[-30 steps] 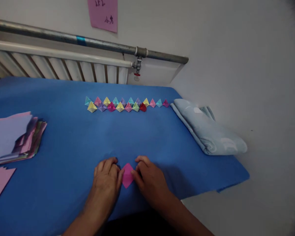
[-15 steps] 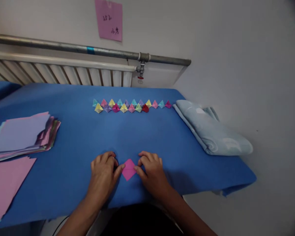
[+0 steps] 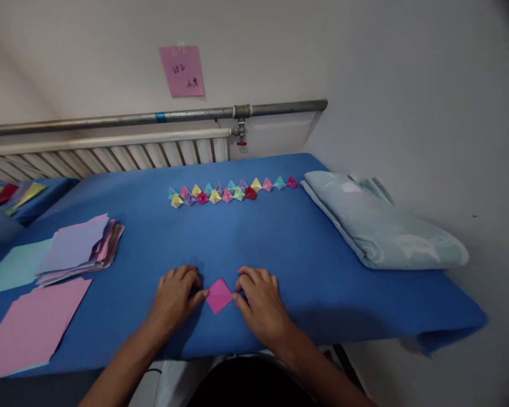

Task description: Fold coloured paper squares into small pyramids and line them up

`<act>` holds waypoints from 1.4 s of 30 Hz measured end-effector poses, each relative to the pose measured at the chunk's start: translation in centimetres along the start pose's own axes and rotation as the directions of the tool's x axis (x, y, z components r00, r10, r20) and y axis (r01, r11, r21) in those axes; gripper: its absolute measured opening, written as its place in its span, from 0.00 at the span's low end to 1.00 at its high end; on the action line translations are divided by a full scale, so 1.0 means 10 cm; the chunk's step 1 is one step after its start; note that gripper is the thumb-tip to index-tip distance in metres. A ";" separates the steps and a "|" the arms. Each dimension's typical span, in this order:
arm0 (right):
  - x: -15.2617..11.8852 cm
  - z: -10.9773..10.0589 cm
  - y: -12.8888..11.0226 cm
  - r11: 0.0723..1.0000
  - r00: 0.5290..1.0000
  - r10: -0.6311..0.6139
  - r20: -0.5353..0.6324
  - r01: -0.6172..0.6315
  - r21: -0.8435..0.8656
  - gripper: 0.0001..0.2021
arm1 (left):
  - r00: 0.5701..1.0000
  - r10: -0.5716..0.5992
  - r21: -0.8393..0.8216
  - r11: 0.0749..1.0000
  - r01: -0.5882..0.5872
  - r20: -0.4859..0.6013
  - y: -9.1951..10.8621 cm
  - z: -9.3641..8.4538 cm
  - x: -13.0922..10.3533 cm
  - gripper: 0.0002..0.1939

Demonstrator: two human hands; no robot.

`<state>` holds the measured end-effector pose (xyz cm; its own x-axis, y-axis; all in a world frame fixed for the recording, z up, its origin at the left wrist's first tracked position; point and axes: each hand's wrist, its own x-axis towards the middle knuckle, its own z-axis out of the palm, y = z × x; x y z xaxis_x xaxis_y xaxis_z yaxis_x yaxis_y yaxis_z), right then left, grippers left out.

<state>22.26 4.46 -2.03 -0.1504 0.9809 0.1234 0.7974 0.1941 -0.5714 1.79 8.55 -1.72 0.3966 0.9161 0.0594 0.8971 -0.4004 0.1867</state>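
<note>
A square of magenta paper [image 3: 219,297], folded into a flat diamond with a crease across its middle, lies between the left hand [image 3: 176,293] and the right hand [image 3: 261,302] near the table's front edge. The hands are apart from each other, fingers curled, each thumb tip at one side corner of the diamond; whether the corners are pinched or merely pressed cannot be told. The tabletop bears a smooth, matt blue cover [image 3: 275,243]. Beyond the hands, small folded paper pieces [image 3: 215,196], pointed and many-coloured, stand in two staggered rows. To the left lie a ragged-edged paper stack [image 3: 72,243], lilac on top, and flat pink sheets [image 3: 38,325]; to the right, a soft, pale patterned cloth [image 3: 382,226], folded thick. Behind runs a dull metal pipe [image 3: 114,121] above a ribbed white radiator [image 3: 144,155].
</note>
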 end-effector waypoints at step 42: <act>-0.11 0.00 -0.18 0.718 0.995 0.078 0.056 -0.095 0.690 0.05 | 0.953 -0.193 -0.952 0.156 0.264 0.232 0.41 0.03 -0.23 0.15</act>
<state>21.00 3.00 -1.18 -0.1202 0.9922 0.0331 0.1836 0.0550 -0.9815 4.62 4.84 -1.40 0.2498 0.9458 -0.2074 0.0588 0.1989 0.9782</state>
